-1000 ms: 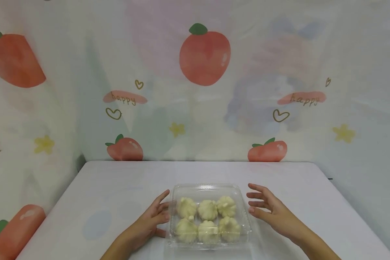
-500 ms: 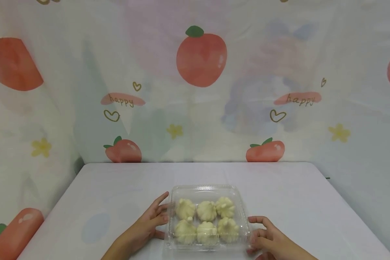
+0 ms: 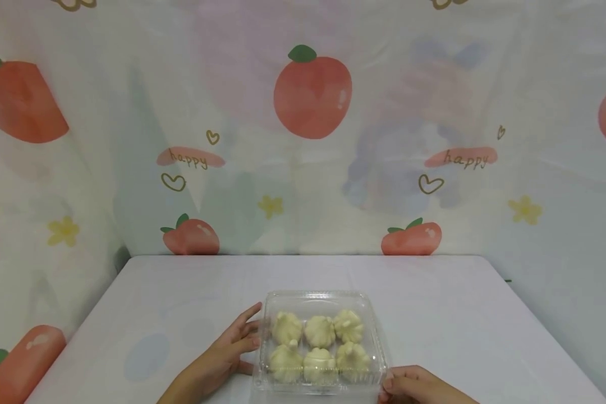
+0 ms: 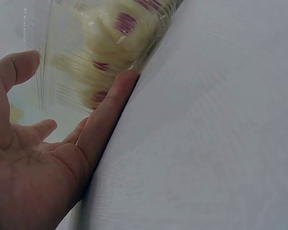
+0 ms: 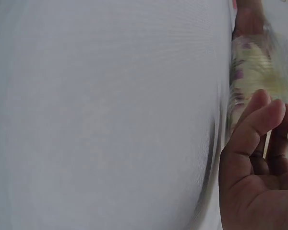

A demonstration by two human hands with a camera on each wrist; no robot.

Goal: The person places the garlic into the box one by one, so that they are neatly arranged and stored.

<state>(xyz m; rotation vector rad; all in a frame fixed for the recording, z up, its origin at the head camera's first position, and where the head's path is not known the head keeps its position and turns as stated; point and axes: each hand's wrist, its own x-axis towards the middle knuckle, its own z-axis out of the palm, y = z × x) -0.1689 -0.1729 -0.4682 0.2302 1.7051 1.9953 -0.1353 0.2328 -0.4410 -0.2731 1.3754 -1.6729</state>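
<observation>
A clear plastic clamshell box lies on the table with its lid down. Inside sit two rows of pale garlic bulbs; purple patches show on them low down in the left wrist view. My left hand rests beside the box's left side, fingers spread and fairly straight, one fingertip low against the plastic. At the front right corner, my right hand pinches the box's edge between thumb and forefinger. Its other fingers curl close to that side in the right wrist view, where the left hand shows beyond the box.
The white-covered table extends around the box to its back edge. Behind it and at both sides hangs a pale cloth backdrop printed with fruit, hearts and flowers.
My right hand has come from the open air at the box's right side, down and toward me, to its front right corner. The left hand and the box have hardly shifted.
</observation>
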